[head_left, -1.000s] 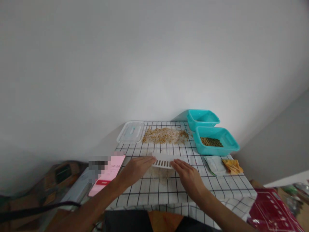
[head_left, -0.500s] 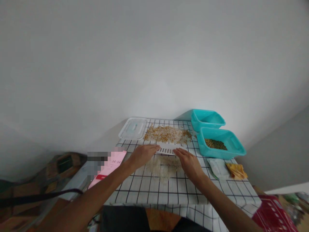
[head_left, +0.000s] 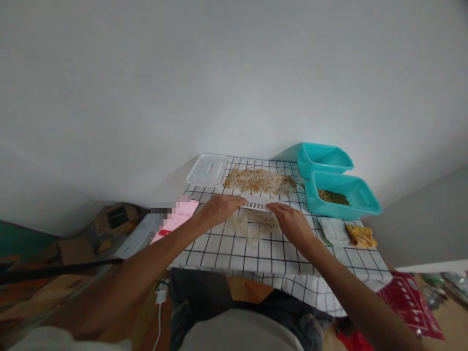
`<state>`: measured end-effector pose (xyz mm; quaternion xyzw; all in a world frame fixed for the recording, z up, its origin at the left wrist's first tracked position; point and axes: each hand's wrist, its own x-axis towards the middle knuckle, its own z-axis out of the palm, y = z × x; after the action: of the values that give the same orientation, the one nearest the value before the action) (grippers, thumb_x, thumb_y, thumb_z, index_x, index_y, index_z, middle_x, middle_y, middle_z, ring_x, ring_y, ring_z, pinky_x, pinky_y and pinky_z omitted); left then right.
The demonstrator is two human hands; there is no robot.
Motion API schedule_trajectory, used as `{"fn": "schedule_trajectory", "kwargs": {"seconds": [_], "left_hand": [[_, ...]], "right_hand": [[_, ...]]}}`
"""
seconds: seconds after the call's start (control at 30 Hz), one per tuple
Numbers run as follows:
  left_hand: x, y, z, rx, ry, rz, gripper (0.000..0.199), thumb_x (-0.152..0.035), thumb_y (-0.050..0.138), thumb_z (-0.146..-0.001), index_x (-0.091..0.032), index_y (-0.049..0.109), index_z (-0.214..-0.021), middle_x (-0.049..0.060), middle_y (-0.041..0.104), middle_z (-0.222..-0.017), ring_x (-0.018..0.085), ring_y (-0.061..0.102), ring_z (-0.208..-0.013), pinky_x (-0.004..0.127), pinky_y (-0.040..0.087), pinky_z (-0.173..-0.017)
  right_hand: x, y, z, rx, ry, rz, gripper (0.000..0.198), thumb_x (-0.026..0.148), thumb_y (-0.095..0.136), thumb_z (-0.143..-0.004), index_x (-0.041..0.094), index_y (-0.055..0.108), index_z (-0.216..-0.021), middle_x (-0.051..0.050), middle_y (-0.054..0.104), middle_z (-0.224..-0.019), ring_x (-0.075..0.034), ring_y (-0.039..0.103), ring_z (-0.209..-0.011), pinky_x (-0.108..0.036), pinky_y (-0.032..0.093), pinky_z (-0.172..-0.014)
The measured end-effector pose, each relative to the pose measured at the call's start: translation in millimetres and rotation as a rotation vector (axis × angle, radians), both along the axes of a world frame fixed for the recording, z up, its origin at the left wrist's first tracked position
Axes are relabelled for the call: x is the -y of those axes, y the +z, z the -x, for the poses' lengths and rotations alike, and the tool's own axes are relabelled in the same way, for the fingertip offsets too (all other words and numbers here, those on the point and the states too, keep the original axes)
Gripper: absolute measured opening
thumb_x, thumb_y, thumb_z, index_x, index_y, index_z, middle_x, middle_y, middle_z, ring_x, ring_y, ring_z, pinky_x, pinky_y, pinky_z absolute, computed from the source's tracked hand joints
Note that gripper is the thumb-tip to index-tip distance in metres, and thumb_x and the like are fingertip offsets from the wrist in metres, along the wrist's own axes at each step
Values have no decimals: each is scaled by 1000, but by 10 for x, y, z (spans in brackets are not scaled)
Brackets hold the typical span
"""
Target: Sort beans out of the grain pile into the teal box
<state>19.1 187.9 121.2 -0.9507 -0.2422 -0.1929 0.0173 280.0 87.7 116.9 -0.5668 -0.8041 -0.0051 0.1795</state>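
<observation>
Between my hands is a white slotted plastic piece [head_left: 255,205], gripped at both ends. My left hand [head_left: 224,208] is closed on its left end, and my right hand [head_left: 290,222] on its right end. Under and in front of it, pale rice-like grains [head_left: 252,229] are spread thinly over the checked cloth. Just beyond it lies a wide heap of yellow kernels mixed with pale grains [head_left: 258,181]. The lower part of the slotted piece is hard to make out.
Two turquoise bins stand at the right: the back bin [head_left: 325,158] and the front bin [head_left: 360,192], which holds greenish-brown grains [head_left: 333,197]. A clear lid [head_left: 208,169] lies back left. A phone [head_left: 181,217], a white packet [head_left: 334,231] and a yellow cloth [head_left: 360,236] lie near the sides.
The camera view has tilted downward, so the table appears higher and my lap shows. Both hands still hold the slotted piece, in nearly the same place over the table.
</observation>
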Motion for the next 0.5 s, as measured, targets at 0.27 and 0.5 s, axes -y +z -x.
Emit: {"fn": "schedule_trajectory", "kwargs": {"seconds": [0.27,0.5], "left_hand": [[280,15,175,11,-26,-17,30,-12,51,-92,-16,69,-116,9,76,-115,19,74,-100,35,61,-87],[495,45,265,-1,-50,-40,29,-10,53,-92,-12,68,-116,12,76,-114,22,74,-99,37,62,-86]], "right_hand": [[323,68,147,15,46,5,41,6,46,-92,22,58,-129,-7,66,-128,-21,65,-113,-35,56,-93],[515,38,204,21,64,-5,45,2,47,-90,21,57,-129,-7,66,-129,-21,64,-115,-36,55,-96]]}}
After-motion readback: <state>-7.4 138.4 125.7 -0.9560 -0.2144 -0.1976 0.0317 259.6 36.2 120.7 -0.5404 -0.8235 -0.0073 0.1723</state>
